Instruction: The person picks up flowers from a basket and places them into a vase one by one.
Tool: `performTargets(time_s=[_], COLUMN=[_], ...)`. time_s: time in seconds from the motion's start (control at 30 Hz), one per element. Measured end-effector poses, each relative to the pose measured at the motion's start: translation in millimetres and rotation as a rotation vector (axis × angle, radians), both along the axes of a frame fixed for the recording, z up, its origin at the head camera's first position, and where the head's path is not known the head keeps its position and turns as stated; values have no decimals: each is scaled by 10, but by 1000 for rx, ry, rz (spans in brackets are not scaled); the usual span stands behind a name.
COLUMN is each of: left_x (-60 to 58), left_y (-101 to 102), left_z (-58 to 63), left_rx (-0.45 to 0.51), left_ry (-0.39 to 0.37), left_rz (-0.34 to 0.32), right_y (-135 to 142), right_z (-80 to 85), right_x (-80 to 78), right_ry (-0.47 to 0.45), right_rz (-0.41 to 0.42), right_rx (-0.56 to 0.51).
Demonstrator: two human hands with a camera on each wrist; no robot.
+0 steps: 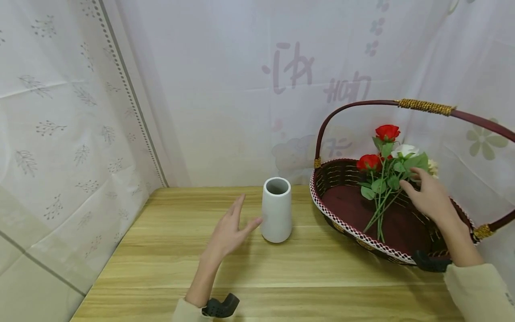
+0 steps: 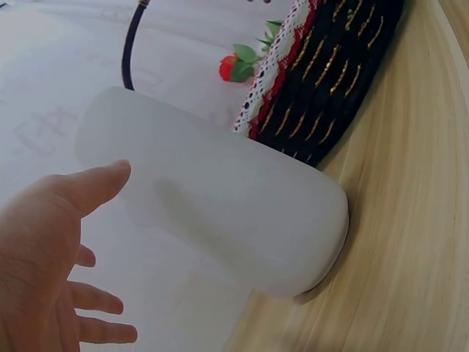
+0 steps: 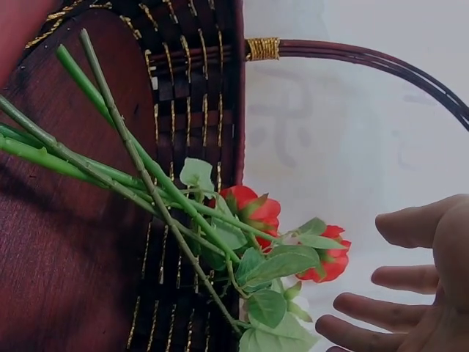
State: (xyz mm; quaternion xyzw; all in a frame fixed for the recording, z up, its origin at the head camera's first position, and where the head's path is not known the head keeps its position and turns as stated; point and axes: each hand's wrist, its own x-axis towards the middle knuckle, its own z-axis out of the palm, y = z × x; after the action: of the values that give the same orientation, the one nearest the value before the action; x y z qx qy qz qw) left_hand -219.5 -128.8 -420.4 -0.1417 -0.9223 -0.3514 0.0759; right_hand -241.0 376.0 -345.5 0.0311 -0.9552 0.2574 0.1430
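A white vase [image 1: 276, 214] stands upright on the wooden table, its mouth facing up. Just left of it is my left hand [image 1: 228, 230], thumb and fingers spread; in the left wrist view the vase [image 2: 220, 198] fills the middle beyond the thumb. My right hand [image 1: 430, 197] hovers over the right side of a dark woven basket [image 1: 342, 223], fingers apart and holding nothing. Red roses [image 1: 368, 162], a white rose [image 1: 405, 150] and a pale flower [image 1: 432, 168] lean in the basket beside that hand. Their green stems [image 3: 139, 161] cross over the basket floor.
The basket's tall arched handle [image 1: 362, 103], wound with gold cord, rises above the flowers. A white lace trim [image 1: 358, 235] edges its rim. Printed pale curtains [image 1: 217, 89] hang behind and at the left of the table [image 1: 161, 268].
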Motion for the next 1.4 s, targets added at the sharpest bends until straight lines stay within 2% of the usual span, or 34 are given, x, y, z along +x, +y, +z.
performTargets(time_s=[0.5,0.9,1.17,1.4], left_x=[-78,-124,-136,-147], left_y=[127,207,258,315], left_z=[-63,-128,-139,-160], left_rx=[71,84,85,107], left_ry=[-27,-13,-5,-18], left_rz=[-17,-35,-43,-48], right_y=[28,167,208,271], right_z=[-32,-100,-129,-167], right_x=[-48,-98,-175,-242], right_ry=[-56,-161,-195,-254], right_rz=[-61,-136,-153,-116], right_rx=[-98,-154,-279,-437])
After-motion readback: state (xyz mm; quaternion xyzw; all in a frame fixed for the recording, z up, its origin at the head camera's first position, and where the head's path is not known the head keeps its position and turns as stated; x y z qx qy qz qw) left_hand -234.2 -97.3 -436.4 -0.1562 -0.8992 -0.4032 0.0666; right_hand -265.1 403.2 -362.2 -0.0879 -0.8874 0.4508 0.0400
